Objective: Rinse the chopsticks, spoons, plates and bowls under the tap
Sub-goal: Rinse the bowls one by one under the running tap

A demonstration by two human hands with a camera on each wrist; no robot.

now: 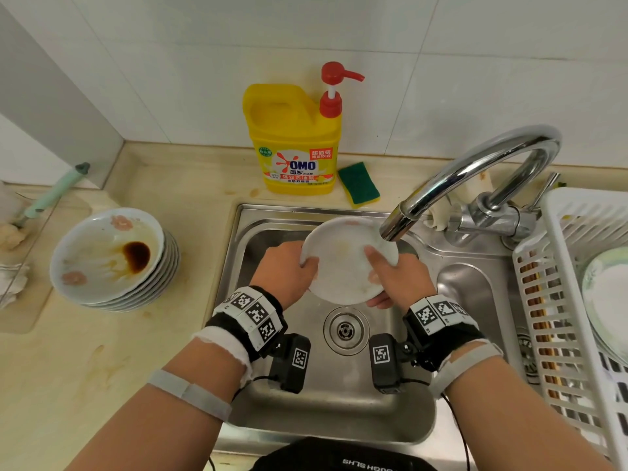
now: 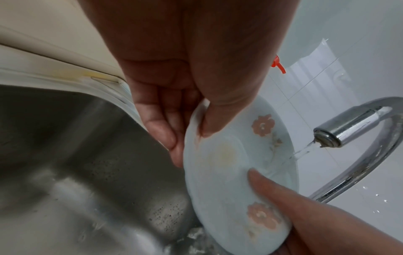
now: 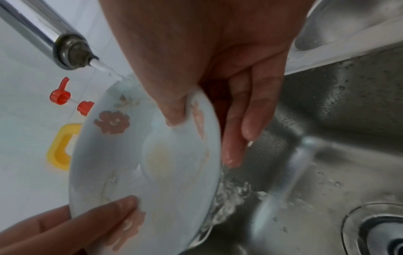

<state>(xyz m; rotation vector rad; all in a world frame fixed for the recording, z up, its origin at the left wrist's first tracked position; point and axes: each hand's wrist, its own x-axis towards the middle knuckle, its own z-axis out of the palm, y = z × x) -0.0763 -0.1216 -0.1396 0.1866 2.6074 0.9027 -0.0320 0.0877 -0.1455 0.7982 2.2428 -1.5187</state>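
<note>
Head view: both hands — left hand (image 1: pixel 289 270), right hand (image 1: pixel 396 277) — grip plate (image 1: pixel 343 263) over sink (image 1: pixel 401 413).

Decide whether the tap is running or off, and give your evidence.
Running. Both wrist views show a stream leaving the tap spout and striking the plate, with water splashing off its lower edge into the sink.

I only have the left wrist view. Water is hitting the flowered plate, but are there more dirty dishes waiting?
Observer: Yes, a stack of white flowered plates sits on the beige counter left of the steel sink, the top one stained with dark sauce.
Operator: Where do rinsed ones go?
Observer: A white plastic drying rack stands right of the sink, already holding plates.
Operator: Is a sponge nearby?
Observer: A green and yellow sponge lies beside the yellow detergent bottle.
</note>
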